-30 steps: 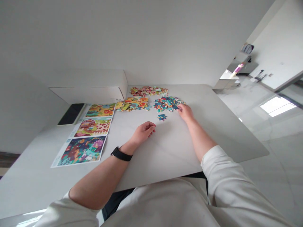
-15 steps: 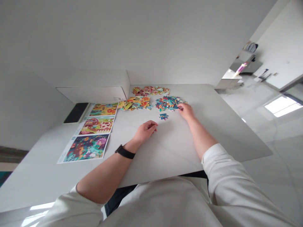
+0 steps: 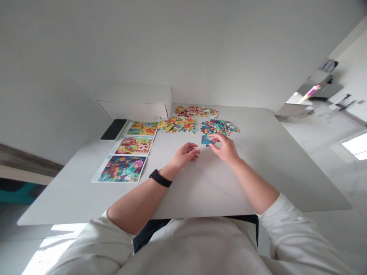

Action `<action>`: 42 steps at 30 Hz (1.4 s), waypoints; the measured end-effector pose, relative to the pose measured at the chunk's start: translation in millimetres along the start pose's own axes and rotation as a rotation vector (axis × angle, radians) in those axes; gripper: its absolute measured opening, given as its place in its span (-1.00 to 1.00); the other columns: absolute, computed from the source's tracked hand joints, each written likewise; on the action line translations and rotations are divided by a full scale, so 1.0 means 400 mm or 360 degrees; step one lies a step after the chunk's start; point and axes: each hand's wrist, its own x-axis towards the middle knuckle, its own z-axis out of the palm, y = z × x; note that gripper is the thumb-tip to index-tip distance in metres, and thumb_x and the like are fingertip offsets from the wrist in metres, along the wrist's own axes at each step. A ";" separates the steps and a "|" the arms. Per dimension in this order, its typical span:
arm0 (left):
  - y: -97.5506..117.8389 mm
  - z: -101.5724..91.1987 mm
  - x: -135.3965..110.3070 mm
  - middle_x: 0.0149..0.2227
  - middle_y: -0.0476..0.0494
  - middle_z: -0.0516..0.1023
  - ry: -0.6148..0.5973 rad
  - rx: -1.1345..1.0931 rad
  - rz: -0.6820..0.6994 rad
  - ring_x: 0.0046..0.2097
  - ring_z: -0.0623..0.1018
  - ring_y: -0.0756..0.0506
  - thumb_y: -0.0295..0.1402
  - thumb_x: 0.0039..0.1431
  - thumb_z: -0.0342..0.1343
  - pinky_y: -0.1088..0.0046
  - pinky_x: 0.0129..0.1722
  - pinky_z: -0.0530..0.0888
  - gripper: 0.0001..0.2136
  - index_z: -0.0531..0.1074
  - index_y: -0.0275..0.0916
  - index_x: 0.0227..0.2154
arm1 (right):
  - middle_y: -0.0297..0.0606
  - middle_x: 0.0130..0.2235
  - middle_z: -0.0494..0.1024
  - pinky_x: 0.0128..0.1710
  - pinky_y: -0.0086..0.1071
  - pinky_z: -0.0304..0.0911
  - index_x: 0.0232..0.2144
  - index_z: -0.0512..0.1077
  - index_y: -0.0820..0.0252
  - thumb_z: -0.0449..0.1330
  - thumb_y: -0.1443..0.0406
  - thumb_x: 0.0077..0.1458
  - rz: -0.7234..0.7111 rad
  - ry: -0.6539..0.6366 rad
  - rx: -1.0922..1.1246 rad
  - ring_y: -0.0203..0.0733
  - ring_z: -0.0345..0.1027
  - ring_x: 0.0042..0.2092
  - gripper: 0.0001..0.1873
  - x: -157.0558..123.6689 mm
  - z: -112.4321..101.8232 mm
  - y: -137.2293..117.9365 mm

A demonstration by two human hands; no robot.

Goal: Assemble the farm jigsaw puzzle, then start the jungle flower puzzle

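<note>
My right hand has its thumb and fingers closed on a blue puzzle piece, just in front of the pile of blue and multicoloured puzzle pieces. A bit of another dark blue piece shows under it, mostly hidden. My left hand, with a black watch on the wrist, hovers left of the piece. Its fingers are loosely curved and apart, with nothing visible in them.
Two more piles, of yellow-orange puzzle pieces and red-pink puzzle pieces, lie farther back. Three picture sheets overlap on the left of the white table. Behind them are a black phone and a white box.
My right hand has moved from the blue pile's right edge toward me and left, now holding a blue puzzle piece. My left hand's fingers have loosened. The view has shifted.
</note>
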 end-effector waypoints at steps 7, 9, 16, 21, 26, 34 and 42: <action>0.002 0.002 -0.007 -0.31 -0.09 0.62 0.0064 -0.0098 0.0033 -0.36 0.57 0.00 0.10 0.04 0.46 0.46 -0.30 0.52 -0.47 0.42 -0.23 -0.26 | -0.23 -0.04 0.72 0.04 -0.18 0.51 0.19 0.46 0.00 0.28 0.35 0.18 -0.0010 -0.0129 0.0226 -0.09 0.61 -0.11 -0.48 -0.030 0.065 -0.079; -0.002 0.000 -0.004 -0.38 0.00 0.56 0.0143 -0.0138 0.0030 -0.42 0.52 0.03 0.07 0.01 0.48 0.47 -0.35 0.50 -0.48 0.40 -0.21 -0.28 | -0.23 -0.03 0.73 0.07 -0.17 0.50 0.20 0.47 0.00 0.27 0.37 0.19 -0.0018 -0.0202 0.0215 -0.08 0.63 -0.07 -0.48 -0.034 0.070 -0.087; -0.002 -0.005 0.001 -0.35 0.01 0.55 0.0358 -0.0169 0.0027 -0.40 0.53 0.02 0.03 0.02 0.49 0.46 -0.38 0.53 -0.48 0.40 -0.18 -0.18 | -0.31 -0.21 0.75 -0.03 -0.23 0.48 -0.12 0.63 -0.02 0.29 0.29 0.26 0.0068 -0.0497 0.0132 -0.07 0.66 -0.13 -0.83 -0.041 0.046 -0.096; -0.007 -0.003 0.002 -0.37 0.00 0.56 0.0331 -0.0098 0.0029 -0.38 0.57 -0.03 0.06 -0.01 0.49 0.44 -0.39 0.54 -0.43 0.48 -0.18 -0.07 | -0.25 -0.20 0.71 -0.11 -0.24 0.48 -0.10 0.59 0.03 0.27 0.23 0.26 0.0278 -0.0229 0.0217 -0.09 0.62 -0.19 -0.82 -0.036 0.053 -0.064; -0.017 -0.001 0.001 -0.45 -0.02 0.55 0.0132 0.0157 0.0120 -0.49 0.47 0.01 0.09 0.04 0.45 0.46 -0.48 0.43 -0.44 0.60 -0.25 -0.06 | -0.27 -0.22 0.67 -0.15 -0.29 0.47 0.00 0.53 0.07 0.25 0.10 0.28 0.0481 -0.0328 0.0568 -0.16 0.56 -0.24 -0.69 -0.033 0.076 -0.031; -0.022 -0.006 0.005 -0.37 -0.04 0.59 0.0134 0.0101 0.0173 -0.41 0.58 -0.02 0.03 0.12 0.44 0.44 -0.37 0.53 -0.45 0.49 -0.23 0.01 | -0.39 -0.37 0.56 -0.35 -0.34 0.47 -0.10 0.53 0.11 0.43 0.08 0.03 0.0724 -0.0328 0.0999 -0.22 0.49 -0.37 -0.58 -0.022 0.080 -0.031; -0.013 0.002 -0.001 -0.32 -0.10 0.63 0.0085 -0.0015 0.0108 -0.37 0.58 0.01 0.12 -0.02 0.49 0.50 -0.36 0.54 -0.46 0.47 -0.25 -0.31 | -0.34 -0.34 0.67 -0.28 -0.24 0.58 -0.23 0.44 0.08 0.58 0.02 -0.18 0.1001 -0.0181 0.1294 -0.10 0.63 -0.31 -0.44 -0.017 0.078 -0.050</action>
